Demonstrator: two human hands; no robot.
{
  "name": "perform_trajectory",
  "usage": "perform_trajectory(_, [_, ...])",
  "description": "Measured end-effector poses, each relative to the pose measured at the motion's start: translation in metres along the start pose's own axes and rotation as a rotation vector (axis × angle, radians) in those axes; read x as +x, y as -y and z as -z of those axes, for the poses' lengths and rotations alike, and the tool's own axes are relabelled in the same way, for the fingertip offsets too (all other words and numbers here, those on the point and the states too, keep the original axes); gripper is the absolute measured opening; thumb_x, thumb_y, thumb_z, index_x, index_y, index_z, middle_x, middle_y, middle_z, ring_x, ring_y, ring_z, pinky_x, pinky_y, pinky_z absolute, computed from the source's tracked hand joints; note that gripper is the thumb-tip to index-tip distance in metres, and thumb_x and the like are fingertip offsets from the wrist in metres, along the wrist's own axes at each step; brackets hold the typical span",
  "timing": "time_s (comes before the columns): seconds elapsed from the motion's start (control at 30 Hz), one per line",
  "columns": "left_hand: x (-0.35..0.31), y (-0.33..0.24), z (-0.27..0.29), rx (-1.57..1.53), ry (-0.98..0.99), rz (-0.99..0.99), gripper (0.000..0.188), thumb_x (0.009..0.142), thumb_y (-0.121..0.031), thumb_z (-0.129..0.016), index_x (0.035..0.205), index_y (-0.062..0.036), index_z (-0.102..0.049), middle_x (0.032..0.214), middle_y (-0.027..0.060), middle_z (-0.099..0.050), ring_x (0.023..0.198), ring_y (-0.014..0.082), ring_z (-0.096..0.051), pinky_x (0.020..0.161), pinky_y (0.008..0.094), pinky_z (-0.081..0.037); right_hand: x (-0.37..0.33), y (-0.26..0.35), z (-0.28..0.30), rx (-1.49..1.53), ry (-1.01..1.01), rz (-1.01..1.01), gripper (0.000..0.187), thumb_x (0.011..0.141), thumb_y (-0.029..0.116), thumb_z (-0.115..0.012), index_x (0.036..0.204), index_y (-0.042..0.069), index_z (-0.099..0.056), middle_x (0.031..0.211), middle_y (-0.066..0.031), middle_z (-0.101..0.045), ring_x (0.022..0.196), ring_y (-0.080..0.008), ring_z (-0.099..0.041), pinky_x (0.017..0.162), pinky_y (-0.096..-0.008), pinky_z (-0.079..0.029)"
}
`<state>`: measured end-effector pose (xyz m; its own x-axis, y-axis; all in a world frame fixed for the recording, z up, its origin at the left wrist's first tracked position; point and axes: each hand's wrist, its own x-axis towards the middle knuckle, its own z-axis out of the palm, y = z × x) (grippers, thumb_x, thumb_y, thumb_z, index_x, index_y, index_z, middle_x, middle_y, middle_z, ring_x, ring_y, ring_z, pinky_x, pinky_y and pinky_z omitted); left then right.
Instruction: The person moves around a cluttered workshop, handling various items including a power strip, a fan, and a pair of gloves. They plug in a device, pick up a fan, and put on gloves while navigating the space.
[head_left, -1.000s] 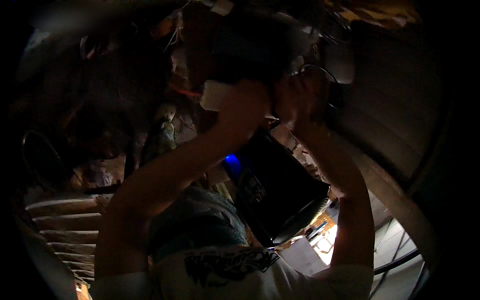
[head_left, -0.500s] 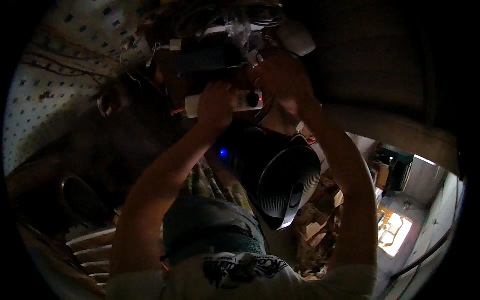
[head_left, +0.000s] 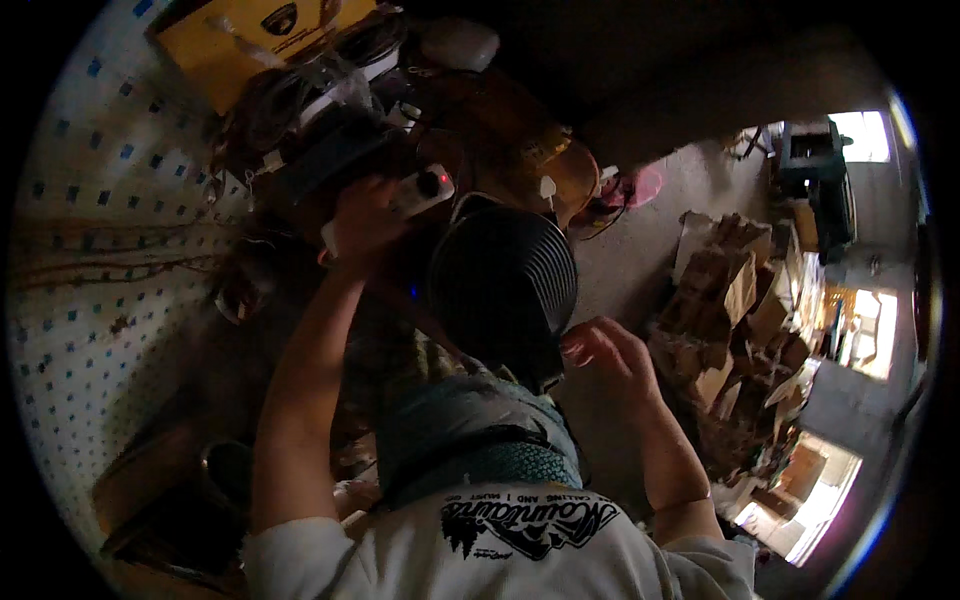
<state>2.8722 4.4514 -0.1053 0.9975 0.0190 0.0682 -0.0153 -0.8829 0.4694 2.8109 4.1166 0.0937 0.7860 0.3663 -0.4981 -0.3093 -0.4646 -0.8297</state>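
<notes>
My left hand (head_left: 362,218) is closed over the middle of a white power strip (head_left: 428,192), whose far end shows a round black part and a small red light. In the middle stands a dark, rounded, ribbed object (head_left: 505,270), its kind unclear; a blue light glows just left of it. Beside its lower right edge hovers my right hand (head_left: 612,350), fingers loosely bent and apart, with nothing visible in them. A white plug-like piece (head_left: 547,188) lies just beyond the ribbed object.
Coiled cables and clear plastic (head_left: 345,85) lie at the far left, before a yellow box (head_left: 255,40). A rounded white thing (head_left: 460,44) is at the far side. Torn cardboard (head_left: 735,330) is heaped on the floor at right, and a pink bag (head_left: 635,186) lies beyond.
My right hand has come back from beyond the power strip to the near right side of the ribbed object. The view has turned right. My left hand stays on the strip.
</notes>
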Motion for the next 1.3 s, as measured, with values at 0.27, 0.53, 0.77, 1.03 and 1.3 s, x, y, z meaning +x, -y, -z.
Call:
perform_trajectory(0.27, [-0.035, 0.033, -0.007, 0.223, -0.229, -0.365, 0.056, 0.069, -0.037, -0.07, 0.12, -0.0151, -0.064, 0.118, 0.0115, -0.062, 0.11, 0.0325, -0.057, 0.087, 0.0416, -0.049, -0.016, -0.021, -0.019, -0.028, 0.114, 0.091, 0.047, 0.089, 0.041, -0.066, 0.115, 0.002, -0.062, 0.105, -0.0111, -0.06, 0.1, -0.0231, -0.054, 0.091, -0.0365, -0.041])
perform_trajectory(0.53, [-0.028, 0.011, 0.014, 0.008, -0.258, -0.03, 0.034, 0.083, -0.023, -0.066, 0.113, -0.0067, -0.065, 0.113, 0.0116, -0.062, 0.104, 0.0307, -0.059, 0.082, 0.0418, -0.049, -0.014, -0.035, -0.02, 0.055, 0.159, 0.099, 0.05, 0.086, 0.038, -0.072, 0.118, 0.002, -0.061, 0.112, -0.0128, -0.059, 0.11, -0.0249, -0.05, 0.099, -0.0403, -0.036])
perform_trajectory(0.77, [-0.105, 0.012, 0.026, -0.381, -0.535, 0.175, 0.027, 0.081, -0.002, -0.069, 0.107, -0.0053, -0.064, 0.103, 0.0104, -0.064, 0.097, 0.0251, -0.063, 0.083, 0.0345, -0.049, -0.011, -0.052, -0.02, 0.12, 0.227, 0.144, 0.048, 0.086, 0.034, -0.071, 0.114, -0.003, -0.06, 0.115, -0.0168, -0.056, 0.115, -0.0306, -0.046, 0.101, -0.0419, -0.033])
perform_trajectory(1.03, [-0.158, 0.004, 0.021, -0.51, -0.442, 0.451, 0.022, 0.087, -0.001, -0.063, 0.108, -0.0056, -0.064, 0.103, 0.0089, -0.065, 0.093, 0.0205, -0.064, 0.079, 0.0308, -0.05, -0.007, -0.055, -0.02, 0.165, 0.234, 0.037, 0.062, 0.077, 0.045, -0.072, 0.115, -0.002, -0.061, 0.126, -0.017, -0.054, 0.132, -0.0328, -0.035, 0.109, -0.0436, -0.025])
perform_trajectory(1.3, [-0.159, 0.006, 0.014, -0.623, -0.449, 0.468, 0.023, 0.089, -0.003, -0.062, 0.112, -0.0053, -0.064, 0.104, 0.0077, -0.066, 0.094, 0.0156, -0.063, 0.079, 0.0276, -0.051, -0.001, -0.06, -0.015, 0.53, 0.247, -0.037, 0.053, 0.082, 0.032, -0.074, 0.122, 0.0, -0.058, 0.126, -0.0084, -0.058, 0.117, -0.0238, -0.051, 0.105, -0.0359, -0.033])
